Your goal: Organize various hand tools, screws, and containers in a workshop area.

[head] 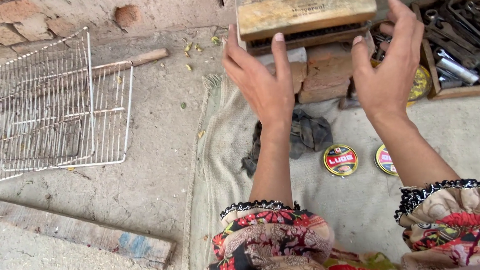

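While both my hands, left (259, 83) and right (389, 68), hover spread wide and empty, the brush (306, 10) at upper centre could tip off its bricks (328, 76).

A white wire grill rack (44, 113) lies on the dusty concrete floor (157, 184), with a wooden stick (127, 62) across its far edge. Near it lies a flat grey wooden plank (79, 232). A rough brick wall (17, 18) stands behind. At the right, a wooden box (459, 91) holds dark metal wrenches (470, 27). A crumpled dark cloth (307, 134) rests on a beige woven mat (340, 201).
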